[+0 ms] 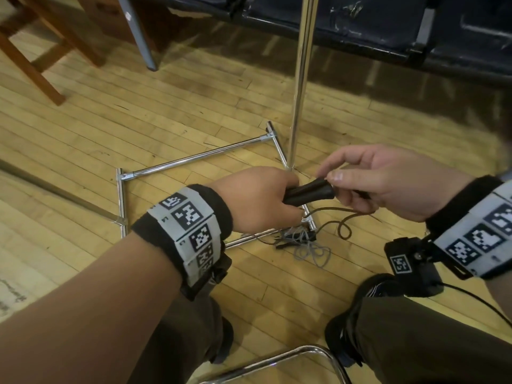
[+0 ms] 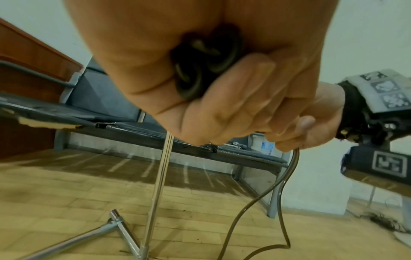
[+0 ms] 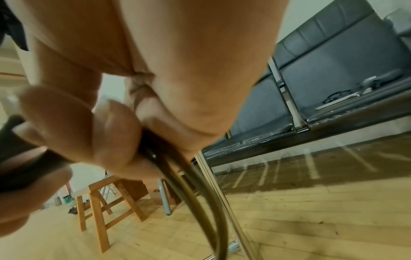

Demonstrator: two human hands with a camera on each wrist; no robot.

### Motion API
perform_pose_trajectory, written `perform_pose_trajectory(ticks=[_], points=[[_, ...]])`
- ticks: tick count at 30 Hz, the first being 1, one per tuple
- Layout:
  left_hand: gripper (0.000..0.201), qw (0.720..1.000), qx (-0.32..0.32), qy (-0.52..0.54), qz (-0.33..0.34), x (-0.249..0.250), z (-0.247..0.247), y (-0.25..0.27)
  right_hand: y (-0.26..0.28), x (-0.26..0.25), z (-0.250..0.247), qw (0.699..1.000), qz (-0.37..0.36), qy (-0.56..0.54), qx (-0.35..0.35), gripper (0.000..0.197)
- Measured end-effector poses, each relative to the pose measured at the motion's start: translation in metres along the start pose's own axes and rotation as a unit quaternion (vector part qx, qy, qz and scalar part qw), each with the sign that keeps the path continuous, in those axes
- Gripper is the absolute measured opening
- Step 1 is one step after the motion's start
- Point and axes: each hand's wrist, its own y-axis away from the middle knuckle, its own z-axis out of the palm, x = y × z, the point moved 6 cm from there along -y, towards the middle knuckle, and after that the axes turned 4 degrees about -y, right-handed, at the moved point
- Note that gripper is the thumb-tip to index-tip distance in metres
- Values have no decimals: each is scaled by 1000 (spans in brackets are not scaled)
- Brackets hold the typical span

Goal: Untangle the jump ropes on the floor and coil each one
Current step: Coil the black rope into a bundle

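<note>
Now, taking the chrome stand frame (image 1: 194, 159) on the floor as the landmark: above its near right corner, the left hand (image 1: 257, 200) is curled round the black handles (image 1: 307, 191), and the left wrist view shows two handle ends (image 2: 200, 70) bunched side by side in that fist. The handles' long axis runs left to right, pointing from the left grip straight into the right hand (image 1: 388, 181), which pinches the brown rope (image 1: 343, 225) just where it leaves the handles. Below the right grip the rope hangs in a loop toward the floor, right of the frame's corner. A grey rope tangle (image 1: 307, 245) lies on the floor at that same corner. Likely the next wrap goes along the handles, with the right hand feeding slack leftward.
</note>
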Motion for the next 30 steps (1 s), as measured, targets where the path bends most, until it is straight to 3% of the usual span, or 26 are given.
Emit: perform_pose_trajectory(ticks=[5,8,10,13,16,17,19,22,26,30], points=[[19,993,15,119,-7,-3,1,-5,0,-3,-7,998,-47,15,47,15],[19,968,23,247,-20,-6,-1,-7,1,-6,-8,994,-57,57,70,17],[20,962,25,271,-20,-7,-3,-8,1,-6,-6,992,-58,84,71,19],[24,975,48,211,-43,-10,-2,-10,0,-5,-1,984,-41,160,67,17],[23,984,79,132,-94,-19,-3,-11,1,-8,5,947,-47,309,80,8],[24,985,84,100,-110,-22,-4,-11,1,-10,7,935,-54,339,85,15],[25,985,86,48,-141,-28,-5,-11,0,-14,10,928,-73,355,91,26],[23,983,75,-7,-167,-31,-5,-9,2,-25,18,934,-111,331,75,21],[15,988,32,-48,-143,-18,3,-6,7,-35,25,941,-141,298,77,12],[15,995,-19,-87,-54,8,19,-5,7,-33,11,938,-149,287,124,13]])
